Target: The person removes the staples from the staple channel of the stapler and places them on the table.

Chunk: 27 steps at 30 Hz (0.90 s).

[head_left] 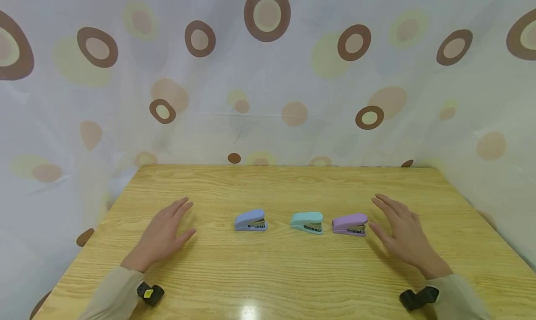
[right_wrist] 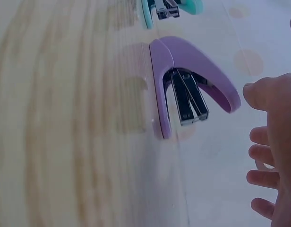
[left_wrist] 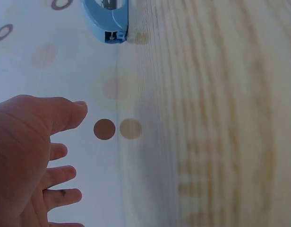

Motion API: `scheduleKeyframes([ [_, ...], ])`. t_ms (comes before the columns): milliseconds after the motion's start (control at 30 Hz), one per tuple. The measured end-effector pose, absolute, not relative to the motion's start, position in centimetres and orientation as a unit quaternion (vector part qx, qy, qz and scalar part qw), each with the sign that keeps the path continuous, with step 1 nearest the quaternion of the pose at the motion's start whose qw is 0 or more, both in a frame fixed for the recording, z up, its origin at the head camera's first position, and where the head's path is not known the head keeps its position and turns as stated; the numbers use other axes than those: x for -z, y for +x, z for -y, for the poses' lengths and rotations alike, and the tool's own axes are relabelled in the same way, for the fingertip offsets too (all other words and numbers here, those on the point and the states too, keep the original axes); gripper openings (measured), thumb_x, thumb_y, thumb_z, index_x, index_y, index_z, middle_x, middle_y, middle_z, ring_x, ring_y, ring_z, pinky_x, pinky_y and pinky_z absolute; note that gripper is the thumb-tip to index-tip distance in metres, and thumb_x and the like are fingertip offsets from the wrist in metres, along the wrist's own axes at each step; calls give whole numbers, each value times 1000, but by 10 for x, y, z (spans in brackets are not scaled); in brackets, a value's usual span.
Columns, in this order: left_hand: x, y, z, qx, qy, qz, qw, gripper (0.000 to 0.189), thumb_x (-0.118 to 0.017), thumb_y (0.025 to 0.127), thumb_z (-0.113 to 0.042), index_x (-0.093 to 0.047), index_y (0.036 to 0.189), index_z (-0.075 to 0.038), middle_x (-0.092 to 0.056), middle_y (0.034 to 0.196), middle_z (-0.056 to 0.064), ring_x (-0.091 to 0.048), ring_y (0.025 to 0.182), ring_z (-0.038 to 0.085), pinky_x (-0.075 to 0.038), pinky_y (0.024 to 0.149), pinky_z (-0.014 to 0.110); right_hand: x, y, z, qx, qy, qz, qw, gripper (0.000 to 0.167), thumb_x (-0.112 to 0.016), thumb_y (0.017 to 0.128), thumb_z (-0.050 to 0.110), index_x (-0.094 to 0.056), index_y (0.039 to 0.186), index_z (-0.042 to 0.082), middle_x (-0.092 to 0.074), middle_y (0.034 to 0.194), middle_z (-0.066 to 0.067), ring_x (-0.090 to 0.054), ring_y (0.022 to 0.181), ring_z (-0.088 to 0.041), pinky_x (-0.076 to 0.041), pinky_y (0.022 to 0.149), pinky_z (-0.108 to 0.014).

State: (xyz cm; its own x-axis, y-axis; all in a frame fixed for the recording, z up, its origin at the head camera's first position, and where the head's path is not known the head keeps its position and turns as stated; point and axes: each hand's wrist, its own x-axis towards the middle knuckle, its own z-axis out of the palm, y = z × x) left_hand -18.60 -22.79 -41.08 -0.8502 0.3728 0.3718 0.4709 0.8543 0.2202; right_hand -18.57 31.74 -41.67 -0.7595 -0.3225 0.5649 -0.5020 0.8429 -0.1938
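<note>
Three small staplers stand in a row on the wooden table: a blue stapler [head_left: 250, 220], a mint green stapler [head_left: 307, 222] and a purple stapler [head_left: 350, 224]. My left hand [head_left: 164, 231] is held to the left of the blue stapler, apart from it, with fingers extended and nothing in them. Close to the right end of the purple stapler is my right hand [head_left: 401, 230], its fingers also extended and without a hold on anything. The right wrist view shows the purple stapler [right_wrist: 192, 80] near the thumb, with part of the mint green stapler [right_wrist: 169, 8] above.
The table [head_left: 251, 273] has a light wood grain. A white curtain [head_left: 268, 78] with brown and pastel circles hangs behind it and along both sides. Each wrist wears a small black camera, one on the left [head_left: 150, 293] and one on the right [head_left: 418, 298].
</note>
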Motion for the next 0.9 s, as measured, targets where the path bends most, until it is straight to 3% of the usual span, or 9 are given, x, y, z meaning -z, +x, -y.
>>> scheduleKeyframes([
  [900, 413, -198, 192, 145, -245, 949, 135, 55, -69, 88, -24, -50, 133, 2, -51, 136, 23, -49, 124, 40, -41, 100, 55, 418, -200, -259, -191, 281, 913, 225, 54, -72, 81, 12, -53, 131, 2, -52, 133, -15, -44, 122, -35, -32, 88, -60],
])
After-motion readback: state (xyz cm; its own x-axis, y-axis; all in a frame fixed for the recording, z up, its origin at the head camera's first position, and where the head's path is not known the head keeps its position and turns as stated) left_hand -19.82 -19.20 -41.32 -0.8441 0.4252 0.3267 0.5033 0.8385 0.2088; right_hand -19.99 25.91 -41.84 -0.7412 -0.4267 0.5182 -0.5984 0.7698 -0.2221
